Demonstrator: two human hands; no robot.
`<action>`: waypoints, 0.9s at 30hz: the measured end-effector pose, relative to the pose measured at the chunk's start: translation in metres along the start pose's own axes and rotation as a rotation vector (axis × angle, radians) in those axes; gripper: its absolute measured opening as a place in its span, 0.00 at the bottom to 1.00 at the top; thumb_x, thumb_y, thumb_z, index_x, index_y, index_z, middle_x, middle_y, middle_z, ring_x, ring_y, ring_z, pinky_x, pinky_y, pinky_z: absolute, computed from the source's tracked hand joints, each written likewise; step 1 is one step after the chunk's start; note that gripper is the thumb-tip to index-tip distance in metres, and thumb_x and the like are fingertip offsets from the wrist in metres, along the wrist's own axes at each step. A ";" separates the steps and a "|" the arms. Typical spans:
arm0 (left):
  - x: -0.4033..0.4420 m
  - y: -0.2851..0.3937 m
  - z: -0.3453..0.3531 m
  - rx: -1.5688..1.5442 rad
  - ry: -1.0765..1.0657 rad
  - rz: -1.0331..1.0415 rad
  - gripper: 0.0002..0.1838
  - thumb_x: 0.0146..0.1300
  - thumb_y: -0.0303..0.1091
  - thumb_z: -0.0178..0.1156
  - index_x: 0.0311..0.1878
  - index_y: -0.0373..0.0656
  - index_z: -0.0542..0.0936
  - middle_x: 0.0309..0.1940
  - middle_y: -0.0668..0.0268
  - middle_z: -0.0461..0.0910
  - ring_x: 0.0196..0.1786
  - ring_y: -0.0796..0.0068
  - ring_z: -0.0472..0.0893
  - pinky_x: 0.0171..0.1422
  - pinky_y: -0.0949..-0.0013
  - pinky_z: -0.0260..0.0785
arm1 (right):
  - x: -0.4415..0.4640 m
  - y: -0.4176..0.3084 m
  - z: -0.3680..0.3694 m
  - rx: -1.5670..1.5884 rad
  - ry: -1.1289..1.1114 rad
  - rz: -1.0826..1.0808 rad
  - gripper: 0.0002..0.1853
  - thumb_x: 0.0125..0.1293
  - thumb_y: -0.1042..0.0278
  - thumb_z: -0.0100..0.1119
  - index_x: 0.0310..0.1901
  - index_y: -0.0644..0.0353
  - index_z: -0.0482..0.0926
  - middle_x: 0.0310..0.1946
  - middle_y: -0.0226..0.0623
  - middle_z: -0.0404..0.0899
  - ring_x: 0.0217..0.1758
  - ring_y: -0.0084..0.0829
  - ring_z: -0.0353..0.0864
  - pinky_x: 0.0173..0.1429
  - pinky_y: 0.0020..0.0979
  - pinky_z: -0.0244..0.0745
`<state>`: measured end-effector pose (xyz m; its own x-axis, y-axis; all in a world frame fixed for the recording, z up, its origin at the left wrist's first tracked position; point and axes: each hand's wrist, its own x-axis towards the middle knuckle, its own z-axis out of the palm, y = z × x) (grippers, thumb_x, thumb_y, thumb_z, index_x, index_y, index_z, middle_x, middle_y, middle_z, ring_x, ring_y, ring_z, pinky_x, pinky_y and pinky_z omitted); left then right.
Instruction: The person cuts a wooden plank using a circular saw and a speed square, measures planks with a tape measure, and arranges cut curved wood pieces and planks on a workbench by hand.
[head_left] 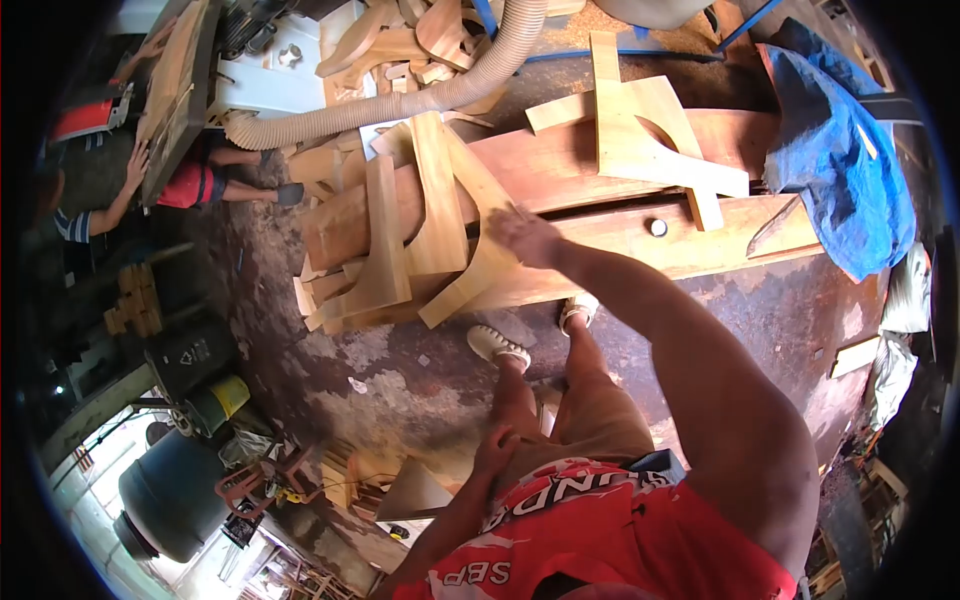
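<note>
Our right hand [528, 238] touches a curved wooden piece [484, 264], perhaps steadying it; left hand [494, 452] near; either's spread we can't tell.

The right hand [528, 240] is blurred, and its fingers hide part of the pale wooden piece [470, 278]; whether they grip or only touch it cannot be told. Nearer the body, the left hand [494, 451] is too dark to show whether it holds anything. Far left of the right fingers, a tilted panel [178, 105] partly hides another person [190, 186]. Beyond those fingers, the hose [480, 85] is cut off by the top edge.
</note>
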<state>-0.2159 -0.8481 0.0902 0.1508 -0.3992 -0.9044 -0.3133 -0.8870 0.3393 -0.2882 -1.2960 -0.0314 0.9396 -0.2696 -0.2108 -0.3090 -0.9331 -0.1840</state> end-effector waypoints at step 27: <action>-0.003 -0.041 -0.005 -0.078 0.108 0.084 0.27 0.64 0.52 0.61 0.61 0.46 0.78 0.59 0.53 0.79 0.63 0.55 0.77 0.67 0.61 0.67 | -0.111 0.083 -0.159 0.107 -0.091 0.725 0.43 0.46 0.58 0.71 0.62 0.70 0.64 0.57 0.52 0.72 0.66 0.49 0.68 0.78 0.51 0.49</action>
<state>-0.1992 -0.8121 0.0802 0.2284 -0.4917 -0.8403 -0.2557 -0.8631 0.4356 -0.3951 -1.3807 0.1291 0.4797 -0.7844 -0.3932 -0.8647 -0.4987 -0.0601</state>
